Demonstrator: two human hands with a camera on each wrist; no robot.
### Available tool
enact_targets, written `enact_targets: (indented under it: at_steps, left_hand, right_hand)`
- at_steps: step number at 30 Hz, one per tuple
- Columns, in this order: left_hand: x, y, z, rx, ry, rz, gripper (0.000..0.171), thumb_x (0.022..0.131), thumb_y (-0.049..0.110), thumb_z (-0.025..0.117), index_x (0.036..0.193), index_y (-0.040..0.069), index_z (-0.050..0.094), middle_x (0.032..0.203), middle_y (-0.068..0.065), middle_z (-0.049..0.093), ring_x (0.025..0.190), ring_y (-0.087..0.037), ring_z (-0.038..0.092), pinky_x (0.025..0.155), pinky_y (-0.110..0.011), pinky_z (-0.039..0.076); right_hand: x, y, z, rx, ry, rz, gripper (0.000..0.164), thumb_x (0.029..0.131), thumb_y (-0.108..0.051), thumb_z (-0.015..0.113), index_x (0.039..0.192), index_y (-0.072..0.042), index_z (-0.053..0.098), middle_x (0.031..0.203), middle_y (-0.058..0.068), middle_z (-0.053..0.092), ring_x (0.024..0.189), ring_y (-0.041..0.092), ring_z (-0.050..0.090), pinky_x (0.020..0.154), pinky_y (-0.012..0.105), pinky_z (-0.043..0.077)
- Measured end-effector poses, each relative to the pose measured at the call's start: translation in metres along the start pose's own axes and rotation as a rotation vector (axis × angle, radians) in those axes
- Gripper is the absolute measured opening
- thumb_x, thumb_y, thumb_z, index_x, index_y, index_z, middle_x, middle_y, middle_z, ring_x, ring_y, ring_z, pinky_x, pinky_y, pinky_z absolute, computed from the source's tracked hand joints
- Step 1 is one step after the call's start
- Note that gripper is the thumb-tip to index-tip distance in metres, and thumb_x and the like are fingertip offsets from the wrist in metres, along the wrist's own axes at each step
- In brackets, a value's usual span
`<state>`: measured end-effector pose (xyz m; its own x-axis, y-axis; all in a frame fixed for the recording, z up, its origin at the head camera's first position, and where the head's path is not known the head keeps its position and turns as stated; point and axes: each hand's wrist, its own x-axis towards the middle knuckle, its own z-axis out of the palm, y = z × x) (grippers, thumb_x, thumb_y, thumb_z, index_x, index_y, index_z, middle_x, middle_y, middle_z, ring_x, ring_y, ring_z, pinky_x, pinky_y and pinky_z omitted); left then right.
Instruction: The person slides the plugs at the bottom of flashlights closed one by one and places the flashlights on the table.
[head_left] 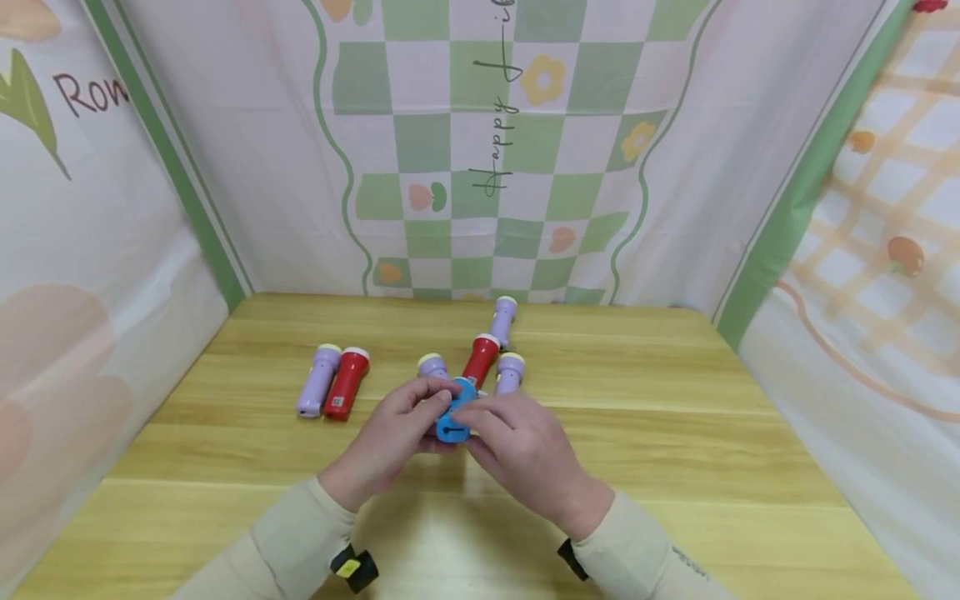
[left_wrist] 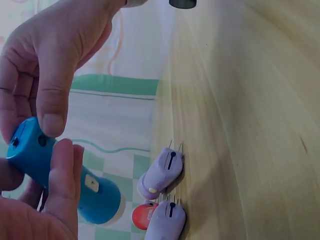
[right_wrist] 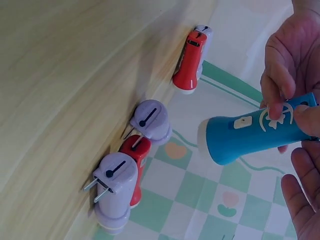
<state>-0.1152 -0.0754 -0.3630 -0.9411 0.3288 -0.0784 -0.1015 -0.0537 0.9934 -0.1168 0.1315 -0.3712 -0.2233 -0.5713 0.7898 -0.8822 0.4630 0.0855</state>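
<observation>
A blue flashlight (head_left: 462, 392) with a white lens rim is up in front of me, held between both hands. Its side shows a white switch and a white printed star design in the right wrist view. My left hand (head_left: 393, 433) holds it around the body, fingers on one side and thumb on the other. At the tail end, which has a dark slot, my right hand (head_left: 528, 450) pinches it between thumb and fingers. Just beyond stand a red flashlight (head_left: 480, 360) and two lavender flashlights (head_left: 510, 373), (head_left: 432, 365), partly hidden by the hands in the head view.
To the left, a lavender flashlight (head_left: 318, 383) and a red flashlight (head_left: 347, 385) lie side by side. Another lavender flashlight (head_left: 504, 320) lies near the back edge of the wooden table (head_left: 637, 433). Metal prongs (right_wrist: 102, 195) stick out of the nearer lavender ones. Printed curtains (head_left: 285, 208) surround the table.
</observation>
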Motion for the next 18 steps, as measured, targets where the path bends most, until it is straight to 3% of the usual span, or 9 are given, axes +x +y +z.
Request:
enact_targets:
  at_steps: [12, 18]
  left_hand:
    - [0.001, 0.000, -0.001, 0.016, 0.116, -0.003, 0.033, 0.106, 0.019, 0.061, 0.135, 0.006, 0.058, 0.142, -0.014, 0.051, 0.106, -0.026, 0.065, 0.089, -0.036, 0.063]
    - [0.004, -0.001, -0.011, 0.125, 0.176, -0.010, 0.032, 0.106, 0.021, 0.061, 0.137, 0.012, 0.058, 0.146, -0.010, 0.049, 0.115, -0.030, 0.061, 0.090, -0.037, 0.062]
  right_hand:
    - [0.001, -0.001, 0.003, -0.020, -0.028, -0.031, 0.039, 0.079, -0.015, 0.093, 0.113, -0.009, 0.073, 0.109, 0.005, 0.074, 0.094, 0.017, 0.073, 0.084, 0.032, 0.061]
    - [-0.003, 0.003, -0.002, -0.062, -0.107, 0.037, 0.055, 0.075, -0.021, 0.096, 0.122, -0.007, 0.071, 0.120, 0.010, 0.072, 0.103, 0.023, 0.071, 0.089, 0.038, 0.061]
